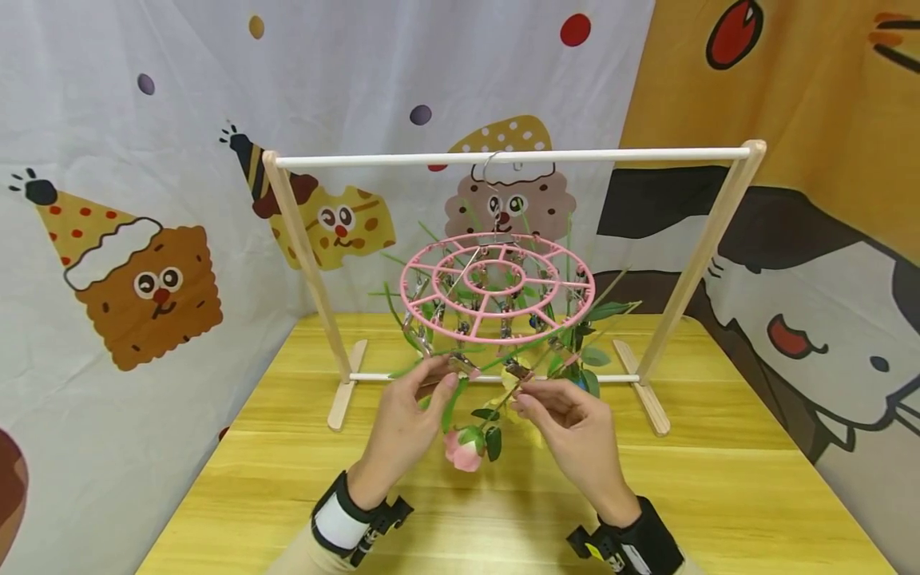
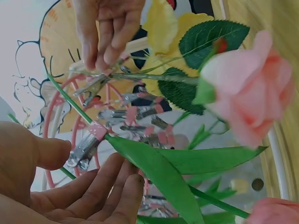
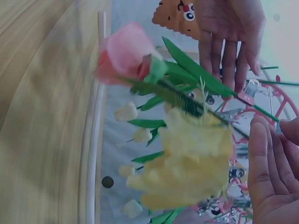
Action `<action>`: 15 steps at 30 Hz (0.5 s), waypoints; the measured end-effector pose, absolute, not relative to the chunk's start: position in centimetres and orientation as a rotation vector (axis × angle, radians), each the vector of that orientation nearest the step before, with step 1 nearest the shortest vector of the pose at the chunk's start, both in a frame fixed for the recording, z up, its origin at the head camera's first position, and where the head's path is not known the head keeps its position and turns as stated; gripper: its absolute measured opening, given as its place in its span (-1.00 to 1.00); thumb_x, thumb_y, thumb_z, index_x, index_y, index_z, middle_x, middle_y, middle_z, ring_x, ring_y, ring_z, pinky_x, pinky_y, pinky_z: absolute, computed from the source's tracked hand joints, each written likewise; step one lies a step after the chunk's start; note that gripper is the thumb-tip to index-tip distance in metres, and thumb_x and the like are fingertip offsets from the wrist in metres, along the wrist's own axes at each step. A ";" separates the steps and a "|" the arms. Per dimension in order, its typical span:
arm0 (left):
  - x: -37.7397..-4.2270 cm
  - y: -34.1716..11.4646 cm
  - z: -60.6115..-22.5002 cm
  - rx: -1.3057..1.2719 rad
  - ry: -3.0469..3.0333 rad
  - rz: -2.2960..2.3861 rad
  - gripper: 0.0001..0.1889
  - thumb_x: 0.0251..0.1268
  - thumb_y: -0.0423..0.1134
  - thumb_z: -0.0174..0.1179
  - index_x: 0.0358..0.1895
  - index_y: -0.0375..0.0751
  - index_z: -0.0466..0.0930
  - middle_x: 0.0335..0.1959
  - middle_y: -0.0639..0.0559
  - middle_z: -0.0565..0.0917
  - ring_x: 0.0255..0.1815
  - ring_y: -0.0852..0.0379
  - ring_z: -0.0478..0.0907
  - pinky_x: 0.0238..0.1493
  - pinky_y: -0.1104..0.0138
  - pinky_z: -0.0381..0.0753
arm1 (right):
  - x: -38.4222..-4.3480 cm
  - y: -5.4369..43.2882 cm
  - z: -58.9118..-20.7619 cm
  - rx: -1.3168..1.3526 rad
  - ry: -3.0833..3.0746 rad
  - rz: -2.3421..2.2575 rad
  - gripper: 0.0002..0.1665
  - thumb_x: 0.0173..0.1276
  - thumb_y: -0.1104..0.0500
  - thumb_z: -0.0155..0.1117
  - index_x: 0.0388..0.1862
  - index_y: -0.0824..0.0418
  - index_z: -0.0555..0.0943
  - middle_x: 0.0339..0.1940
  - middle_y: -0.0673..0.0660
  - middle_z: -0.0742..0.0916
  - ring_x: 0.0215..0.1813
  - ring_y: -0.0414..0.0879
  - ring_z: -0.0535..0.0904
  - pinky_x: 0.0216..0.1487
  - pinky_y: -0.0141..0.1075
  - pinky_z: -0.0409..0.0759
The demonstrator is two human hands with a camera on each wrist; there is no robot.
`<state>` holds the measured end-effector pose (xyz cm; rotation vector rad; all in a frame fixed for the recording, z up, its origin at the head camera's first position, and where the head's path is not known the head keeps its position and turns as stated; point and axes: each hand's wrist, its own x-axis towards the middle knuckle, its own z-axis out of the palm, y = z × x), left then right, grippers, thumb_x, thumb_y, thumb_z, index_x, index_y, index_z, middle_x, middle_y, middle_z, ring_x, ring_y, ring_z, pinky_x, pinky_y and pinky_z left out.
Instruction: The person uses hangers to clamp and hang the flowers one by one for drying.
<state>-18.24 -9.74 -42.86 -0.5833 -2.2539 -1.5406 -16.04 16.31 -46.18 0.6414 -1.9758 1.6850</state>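
Observation:
A pink round hanger point(image 1: 496, 339) with metal clips hangs from a white rod. At its near edge my left hand point(image 1: 406, 419) holds a metal clip point(image 2: 86, 145) between thumb and fingers. That clip has pink tips and grips a green stem with long leaves point(image 2: 154, 172). Beside it, my right hand point(image 1: 575, 419) pinches the stem of a pink rose point(image 1: 463, 449) close to another clip point(image 1: 517, 369). The rose hangs head down between the hands. Part of the right fingertips' contact is hidden. Behind the stem are yellow petals point(image 3: 187, 158).
The hanger's rod point(image 1: 402, 160) rests on a wooden stand point(image 1: 693, 263) on a wood-grain table point(image 1: 244, 479). Other clips carry more flowers and leaves point(image 1: 595, 355), with white tulips point(image 3: 126, 112) beneath. A printed cloth point(image 1: 345, 72) stands behind.

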 end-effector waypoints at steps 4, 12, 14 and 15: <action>-18.2 -10.7 -43.2 -0.565 -2.268 -1.483 -0.69 0.78 -0.29 0.36 0.40 -0.30 0.77 0.27 -0.20 0.90 0.28 -0.12 0.90 0.41 0.08 0.89 | -15.8 17.1 -46.4 0.605 -2.023 1.639 -0.72 0.60 0.44 0.52 0.22 0.36 0.83 -0.01 0.27 0.96 -0.06 -0.11 0.96 -0.04 -0.24 0.96; -18.4 -13.0 -44.0 -0.481 -2.295 -1.353 -0.73 0.69 -0.40 0.41 0.31 -0.26 0.82 0.24 -0.10 0.93 0.26 -0.09 0.90 0.41 0.01 0.89 | -15.5 19.0 -46.8 0.596 -2.068 1.493 -0.69 0.57 0.46 0.55 0.20 0.26 0.86 -0.07 0.18 0.95 -0.09 -0.19 0.91 -0.01 -0.39 0.89; -18.6 -13.6 -44.2 -0.471 -2.305 -1.304 -0.72 0.67 -0.38 0.44 0.31 -0.29 0.82 0.23 -0.12 0.93 0.26 -0.12 0.90 0.40 -0.02 0.89 | -15.4 19.5 -46.8 0.606 -2.069 1.465 -0.67 0.55 0.48 0.55 0.20 0.24 0.87 -0.08 0.19 0.95 -0.08 -0.19 0.91 0.02 -0.42 0.87; -18.6 -13.9 -44.4 -0.466 -2.311 -1.278 -0.72 0.66 -0.37 0.46 0.30 -0.30 0.82 0.21 -0.13 0.94 0.26 -0.13 0.91 0.39 -0.04 0.89 | -15.3 19.8 -46.9 0.613 -2.068 1.448 -0.66 0.54 0.49 0.56 0.19 0.24 0.87 -0.08 0.19 0.96 -0.08 -0.20 0.91 0.02 -0.44 0.87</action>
